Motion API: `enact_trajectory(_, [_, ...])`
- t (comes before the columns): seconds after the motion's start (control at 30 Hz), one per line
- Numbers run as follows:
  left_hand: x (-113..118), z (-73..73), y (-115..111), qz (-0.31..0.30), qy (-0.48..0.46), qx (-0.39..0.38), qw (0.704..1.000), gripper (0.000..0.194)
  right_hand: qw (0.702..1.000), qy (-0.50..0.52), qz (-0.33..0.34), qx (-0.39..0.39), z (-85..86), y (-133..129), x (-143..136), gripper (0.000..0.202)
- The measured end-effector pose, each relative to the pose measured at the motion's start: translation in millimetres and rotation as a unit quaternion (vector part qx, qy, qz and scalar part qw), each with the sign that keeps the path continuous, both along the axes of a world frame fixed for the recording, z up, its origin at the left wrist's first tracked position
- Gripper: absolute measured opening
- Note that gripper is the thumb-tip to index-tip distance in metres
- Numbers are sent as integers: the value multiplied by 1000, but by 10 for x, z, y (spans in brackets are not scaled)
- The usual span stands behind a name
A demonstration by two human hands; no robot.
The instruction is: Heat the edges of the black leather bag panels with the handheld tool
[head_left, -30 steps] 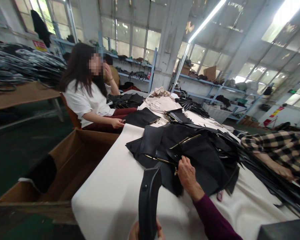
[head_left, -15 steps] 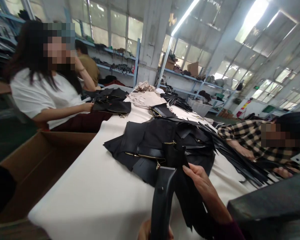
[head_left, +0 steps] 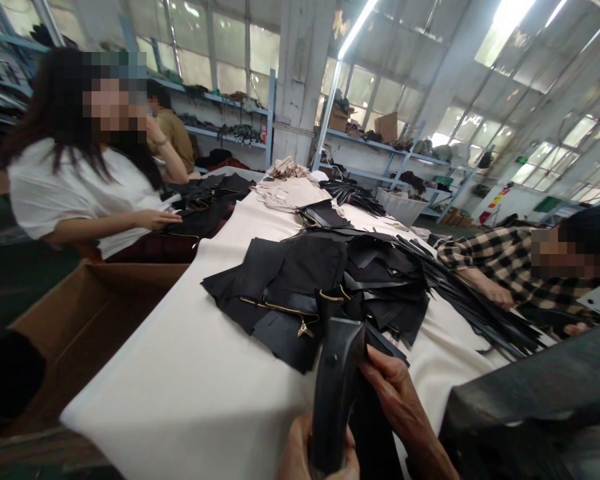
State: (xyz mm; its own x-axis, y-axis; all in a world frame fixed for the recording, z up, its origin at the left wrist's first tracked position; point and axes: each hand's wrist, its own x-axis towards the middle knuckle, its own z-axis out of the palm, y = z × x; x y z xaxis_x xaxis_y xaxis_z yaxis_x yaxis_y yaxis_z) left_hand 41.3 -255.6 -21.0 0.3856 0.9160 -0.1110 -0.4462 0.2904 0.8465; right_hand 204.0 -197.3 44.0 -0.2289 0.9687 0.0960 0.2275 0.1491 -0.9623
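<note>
My left hand (head_left: pixel 296 448), at the bottom of the view, is closed around the lower part of a curved black leather-like strip (head_left: pixel 334 387). The strip stands up toward the camera, its flat end at the top. To its right my right hand (head_left: pixel 397 390) has thumb and fingers pinched at the strip's far edge, by black cloth (head_left: pixel 375 433) hanging below. What exactly lies between those fingertips is partly hidden. Just beyond both hands, a pile of black panels with gold zippers (head_left: pixel 305 267) is spread over the white-covered table (head_left: pixel 180 393).
An open cardboard box (head_left: pixel 110 320) stands left of the table. A person in a white top (head_left: pixel 90 193) sits behind it, and one in a checked shirt (head_left: pixel 505 260) works at right. Long black strips (head_left: pixel 475 307) lie near them. A dark machine part (head_left: pixel 525 373) juts in at lower right.
My left hand has risen further into view with the black strip, which shifted slightly right and up. My right hand moved a little lower. The person in white drew a zippered black panel toward their lap.
</note>
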Motion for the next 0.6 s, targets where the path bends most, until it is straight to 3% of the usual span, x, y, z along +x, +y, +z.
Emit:
enact_trajectory(0.1, [-18, 305, 63, 10, -48, 37, 998, 41, 999, 12, -2, -42, -71, -89, 29, 30])
enact_trajectory(0.2, [-95, 465, 138, 36, -83, 51, 995, 33, 994, 65, -24, -85, -77, -126, 46, 37])
enact_trajectory(0.3, [-154, 427, 89, 23, -81, 54, 995, 36, 993, 83, -45, -77, -28, -90, 8, 41])
enact_trajectory(0.47, [-128, 283, -127, -23, -42, 11, 999, 48, 998, 61, -22, -14, 14, 7, -135, 42])
enact_trajectory(0.6, [-89, 308, -103, -42, -45, 31, 998, 47, 999, 24, -21, 17, -64, 17, -138, 42])
